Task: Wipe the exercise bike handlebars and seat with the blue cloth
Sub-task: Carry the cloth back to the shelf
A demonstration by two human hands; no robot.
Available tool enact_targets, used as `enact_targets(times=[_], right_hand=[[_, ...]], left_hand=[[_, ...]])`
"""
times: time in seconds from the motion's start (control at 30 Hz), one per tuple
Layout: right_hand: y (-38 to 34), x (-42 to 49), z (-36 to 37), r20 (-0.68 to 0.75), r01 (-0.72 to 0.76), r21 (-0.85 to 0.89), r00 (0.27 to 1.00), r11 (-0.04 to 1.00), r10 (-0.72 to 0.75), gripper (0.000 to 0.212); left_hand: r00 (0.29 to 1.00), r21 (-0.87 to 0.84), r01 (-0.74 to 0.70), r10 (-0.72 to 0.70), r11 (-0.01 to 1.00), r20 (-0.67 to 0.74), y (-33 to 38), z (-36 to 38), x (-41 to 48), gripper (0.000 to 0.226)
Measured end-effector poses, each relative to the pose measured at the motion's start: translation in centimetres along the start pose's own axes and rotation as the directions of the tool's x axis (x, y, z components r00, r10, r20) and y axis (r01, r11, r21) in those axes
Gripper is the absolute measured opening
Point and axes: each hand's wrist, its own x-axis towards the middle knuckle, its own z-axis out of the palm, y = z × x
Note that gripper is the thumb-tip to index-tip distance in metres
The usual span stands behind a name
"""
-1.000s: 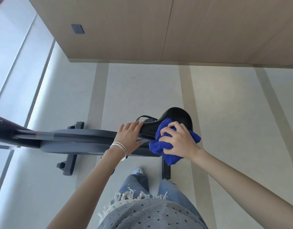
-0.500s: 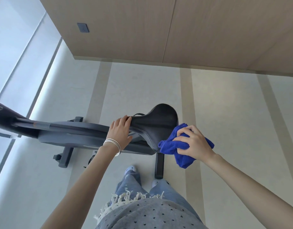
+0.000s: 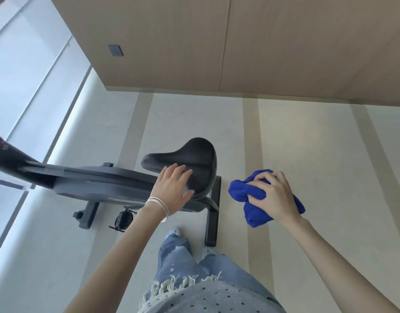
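Head: blue cloth point(image 3: 240, 192) in right hand point(image 3: 276, 196)

Cloth point(image 3: 251, 195), centre right: solid royal blue. Seat point(image 3: 194, 154): black, pale stitching along its edge. Bike frame point(image 3: 93, 179): dark grey. Floor point(image 3: 194, 118): pale grey with beige stripes. Wall point(image 3: 172, 41), top: light tan wood grain. Wall plate point(image 3: 115, 50), upper left: dark grey. Jeans point(image 3: 178, 256): faded blue. Top point(image 3: 212, 297): grey, small dark dots, cream fringe. Bangles point(image 3: 159, 205): silver.
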Motion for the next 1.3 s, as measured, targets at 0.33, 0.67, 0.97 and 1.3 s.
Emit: enact_targets(times=[0.33,0.67,0.97,1.3], right_hand=[[-0.9,-3.3,-1.1,-0.134,-0.184,0.064,0.972,0.981,0.191,0.025],[-4.6,-7.4,-1.1,-0.258,-0.49,0.071,0.832,0.869,0.491,0.023],[-7.8,-10.9,-0.8,-0.32,-0.696,0.068,0.664,0.715,0.676,0.021],[-8.8,-18.9,-1.9,-0.399,-0.872,0.09,0.412,0.482,0.819,0.021]], left_hand=[[0.959,0.073,-0.282,0.277,0.957,0.065,5.1,-0.4,0.6,0.059],[0.828,0.122,-0.556,0.537,0.822,0.16,5.2,-0.5,3.8,0.06],[0.683,0.123,-0.727,0.697,0.675,0.216,5.7,-0.9,5.2,0.057],[0.467,0.126,-0.884,0.845,0.45,0.261,12.7,0.1,3.7,0.059]])
